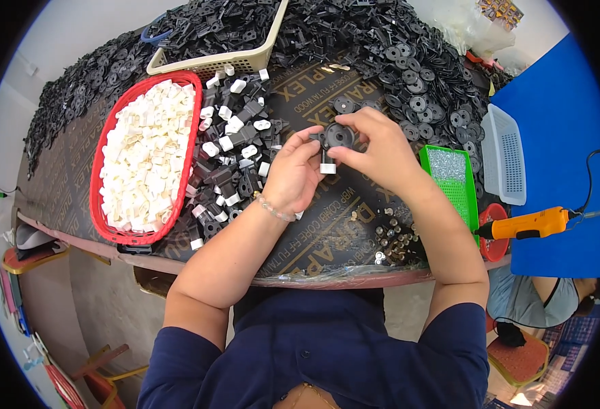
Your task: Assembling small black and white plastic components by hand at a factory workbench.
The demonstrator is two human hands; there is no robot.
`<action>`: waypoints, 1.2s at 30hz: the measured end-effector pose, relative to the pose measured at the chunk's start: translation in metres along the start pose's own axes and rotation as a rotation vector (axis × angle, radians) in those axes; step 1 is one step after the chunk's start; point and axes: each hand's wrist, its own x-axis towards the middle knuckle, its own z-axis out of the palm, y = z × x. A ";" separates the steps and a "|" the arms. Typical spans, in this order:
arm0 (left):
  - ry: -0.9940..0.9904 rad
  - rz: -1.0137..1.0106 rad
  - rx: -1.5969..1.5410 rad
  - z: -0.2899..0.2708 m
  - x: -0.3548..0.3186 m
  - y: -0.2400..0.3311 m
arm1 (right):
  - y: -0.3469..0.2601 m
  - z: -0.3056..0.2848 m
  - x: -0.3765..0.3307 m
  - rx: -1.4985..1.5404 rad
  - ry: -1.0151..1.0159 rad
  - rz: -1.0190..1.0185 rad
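We work over a dark tabletop point(327, 232) whose far half is buried under a heap of black plastic parts point(382, 48). On our left lies a red oval basket point(102, 204) full of white plastic pieces point(143, 157), and beside it a loose pile of black-and-white assembled parts point(235, 157). A beige tray point(245, 61) of black parts sits behind that pile. To our right we have a green tray point(460, 187), a white mesh basket point(508, 160) and an orange power screwdriver point(532, 223); a cluster of small metal screws point(395, 238) lies near the tabletop's near edge.

Our left hand point(290, 178) and right hand point(378, 151) meet above the middle of the tabletop. Between them we hold a black round part with a white end point(334, 142): the right fingers point(341, 155) are closed on its lower right side, pinching near the white end, while the left fingers point(311, 138) are closed against its left edge.
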 end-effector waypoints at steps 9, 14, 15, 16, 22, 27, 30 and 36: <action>0.009 -0.004 -0.083 -0.001 0.001 -0.002 | 0.007 0.018 0.003 -0.165 0.024 -0.154; 0.006 0.039 -0.079 -0.001 0.000 -0.007 | 0.006 0.019 0.006 -0.170 0.033 -0.146; 0.010 0.058 -0.077 -0.001 0.000 -0.007 | 0.006 0.020 0.006 -0.195 0.026 -0.139; 0.013 0.060 -0.076 -0.001 -0.001 -0.007 | 0.005 0.020 0.007 -0.192 0.025 -0.141; -0.054 0.057 -0.169 -0.004 0.003 -0.003 | 0.003 0.014 0.026 -0.079 -0.039 -0.120; 0.032 -0.005 -0.184 0.001 -0.003 -0.008 | 0.033 0.021 0.080 -0.185 0.054 -0.136; 0.025 -0.050 -0.093 -0.001 -0.006 -0.009 | 0.055 0.044 0.106 -0.257 0.063 -0.136; 0.002 -0.086 -0.059 0.000 -0.007 -0.010 | 0.084 0.056 0.122 -0.388 -0.246 -0.004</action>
